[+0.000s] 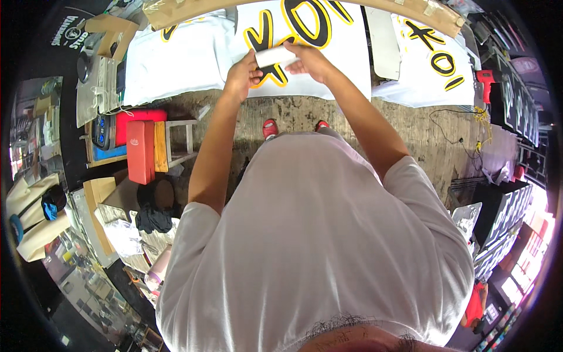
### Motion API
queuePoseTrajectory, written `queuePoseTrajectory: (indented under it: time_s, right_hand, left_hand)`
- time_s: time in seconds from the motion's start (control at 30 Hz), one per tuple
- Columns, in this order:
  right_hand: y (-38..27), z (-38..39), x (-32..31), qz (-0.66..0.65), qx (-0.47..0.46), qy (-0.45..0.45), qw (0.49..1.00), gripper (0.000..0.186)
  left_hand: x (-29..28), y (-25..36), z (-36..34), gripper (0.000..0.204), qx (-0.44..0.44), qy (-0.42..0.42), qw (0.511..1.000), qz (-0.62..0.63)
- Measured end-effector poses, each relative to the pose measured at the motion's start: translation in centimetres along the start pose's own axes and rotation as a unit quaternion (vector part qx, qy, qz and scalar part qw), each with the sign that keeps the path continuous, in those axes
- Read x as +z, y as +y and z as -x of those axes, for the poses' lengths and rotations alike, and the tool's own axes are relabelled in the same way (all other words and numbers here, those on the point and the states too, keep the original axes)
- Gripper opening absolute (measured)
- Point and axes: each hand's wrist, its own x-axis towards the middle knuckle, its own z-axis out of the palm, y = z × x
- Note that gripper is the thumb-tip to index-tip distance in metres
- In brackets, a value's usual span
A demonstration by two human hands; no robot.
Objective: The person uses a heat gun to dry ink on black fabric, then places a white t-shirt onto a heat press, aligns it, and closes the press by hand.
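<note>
Fingers of both hands grasp a white roll: the left hand pinches its left end, the right hand wraps its right end. The roll hangs above the white sign panel with black-and-yellow letters, which lies on the worn floor. Judged from this grip, a slip could drop the roll onto the panel, or uneven pulling could crease its sheet. Red shoes stand just short of the panel's near edge and could scuff it.

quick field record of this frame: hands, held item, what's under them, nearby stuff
left hand: grips the left end of a small white roll
right hand: grips the roll's right end
below: white sign panel with black and yellow shapes, lying on a worn floor
feet: red shoes
left side: red rectangular case, small wooden stool
</note>
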Motion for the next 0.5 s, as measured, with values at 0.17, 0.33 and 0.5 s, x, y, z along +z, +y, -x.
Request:
queuePoseTrajectory:
  time_s: [0.17,0.33,0.5]
  right_hand:
    - [5.3,5.5,-1.2,-0.055,0.083,-0.043,0.994,0.059]
    - [1.7,9.3,0.4,-0.073,0.131,-0.073,0.986,0.056]
    - [-3.1,0.9,-0.9,-0.056,-0.034,-0.069,0.995,0.058]
  left_hand:
    - [-1.0,-3.8,6.3,0.053,-0.071,0.009,0.995,-0.065]
    - [0.7,-2.3,8.5,0.06,-0.071,0.002,0.995,-0.073]
    - [2.0,3.0,1.3,0.065,0.073,-0.043,0.995,-0.046]
